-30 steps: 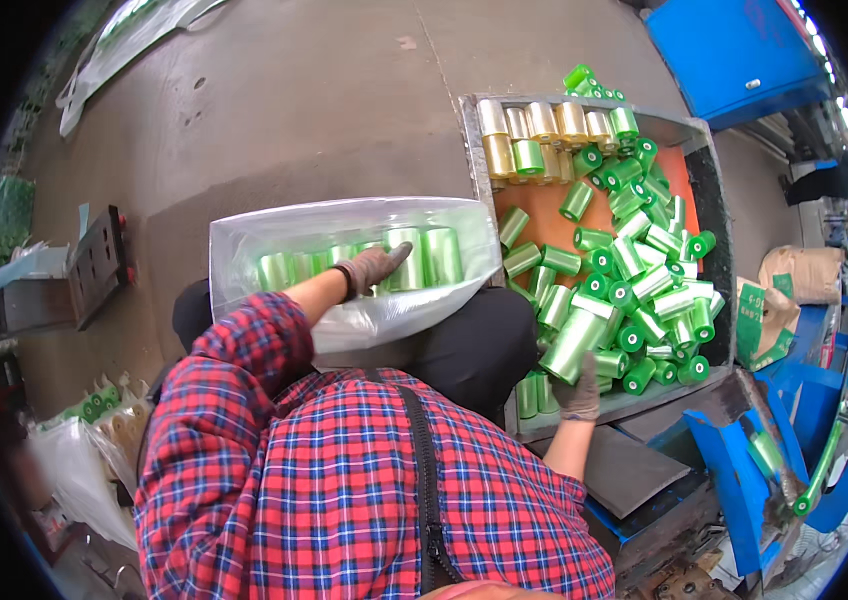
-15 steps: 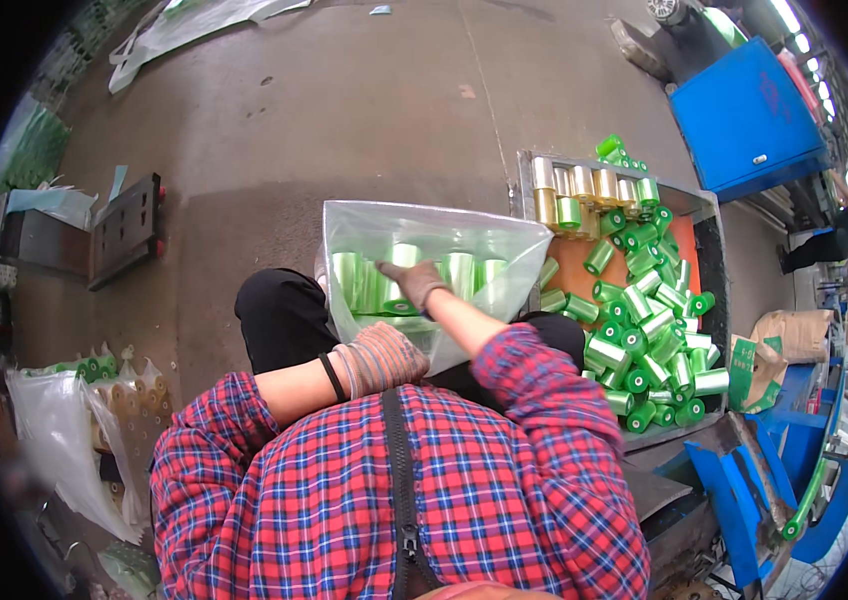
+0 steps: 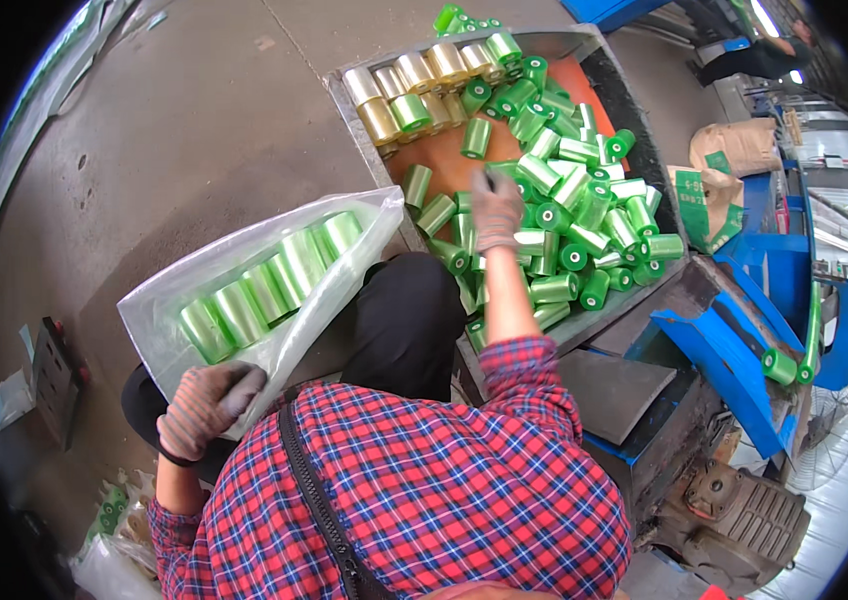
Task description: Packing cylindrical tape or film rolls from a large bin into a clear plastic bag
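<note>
The floor is a grey-brown concrete slab (image 3: 184,130), stained and crossed by a thin straight seam (image 3: 289,35) at upper left. A blue-painted metal cabinet (image 3: 604,12) is cut off by the top edge. Bright white tube lights (image 3: 766,20) are located at upper right. A blue sheet-metal machine frame (image 3: 719,355) occupies the right side; below it sits a grey-brown, finned metal housing (image 3: 739,520). A dark, flat panel (image 3: 56,385) stands at far left.

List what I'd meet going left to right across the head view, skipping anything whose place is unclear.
Dark panel, clear plastic bag holding green rolls, gloved right hand, brown paper sack, long green tube.
</note>
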{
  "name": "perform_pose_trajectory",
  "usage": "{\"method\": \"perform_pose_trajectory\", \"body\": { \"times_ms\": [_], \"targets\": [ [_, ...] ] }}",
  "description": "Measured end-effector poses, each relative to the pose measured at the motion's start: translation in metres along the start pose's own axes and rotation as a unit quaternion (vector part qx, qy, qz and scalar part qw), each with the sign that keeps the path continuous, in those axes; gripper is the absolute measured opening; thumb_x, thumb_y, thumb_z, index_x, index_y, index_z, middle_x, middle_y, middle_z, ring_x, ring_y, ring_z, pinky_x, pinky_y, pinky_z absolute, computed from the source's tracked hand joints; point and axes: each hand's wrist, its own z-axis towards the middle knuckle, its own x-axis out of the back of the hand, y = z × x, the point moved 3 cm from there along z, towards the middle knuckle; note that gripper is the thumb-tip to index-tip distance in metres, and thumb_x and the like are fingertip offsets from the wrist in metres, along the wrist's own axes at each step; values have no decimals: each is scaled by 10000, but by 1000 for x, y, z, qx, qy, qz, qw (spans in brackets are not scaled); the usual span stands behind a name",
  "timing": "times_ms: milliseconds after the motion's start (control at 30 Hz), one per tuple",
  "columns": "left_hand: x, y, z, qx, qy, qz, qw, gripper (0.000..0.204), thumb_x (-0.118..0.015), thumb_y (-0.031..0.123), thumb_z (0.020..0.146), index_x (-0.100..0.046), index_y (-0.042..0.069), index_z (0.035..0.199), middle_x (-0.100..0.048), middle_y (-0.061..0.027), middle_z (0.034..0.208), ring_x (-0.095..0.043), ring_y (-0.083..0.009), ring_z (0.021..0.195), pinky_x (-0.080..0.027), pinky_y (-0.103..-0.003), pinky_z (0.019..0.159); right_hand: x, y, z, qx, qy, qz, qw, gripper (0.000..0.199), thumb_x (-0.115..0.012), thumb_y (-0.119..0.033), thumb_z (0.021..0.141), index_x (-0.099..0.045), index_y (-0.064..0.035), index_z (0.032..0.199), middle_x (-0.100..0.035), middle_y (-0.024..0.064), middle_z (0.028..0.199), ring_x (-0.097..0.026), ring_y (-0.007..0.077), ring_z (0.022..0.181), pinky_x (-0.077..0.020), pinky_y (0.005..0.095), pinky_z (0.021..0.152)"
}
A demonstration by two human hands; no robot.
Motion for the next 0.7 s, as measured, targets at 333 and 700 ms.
{"method": "perform_pose_trajectory", "body": {
  "times_ms": [333, 700],
  "targets": [
    [0, 12, 53, -12, 50, 167, 985, 246, -463, 250, 844, -595, 44, 874, -598, -192, 781, -581, -346, 744, -447, -423, 665, -59, 246, -27, -384, -280, -218, 852, 608, -700, -453, 636, -605, 33, 990, -586, 206, 1064, -570, 293, 1004, -459, 356, 811],
    [-59, 3, 66, -174, -11, 236, 956, 168, -547, 148, 698, -605, 31, 804, -624, -164, 815, -607, -327, 771, -480, -412, 674, 50, 55, -96, -216, -226, 670, 673, 705, -501, -578, 777, -330, -132, 1295, -527, 130, 1053, -584, 226, 707, -521, 325, 572]
  ]
}}
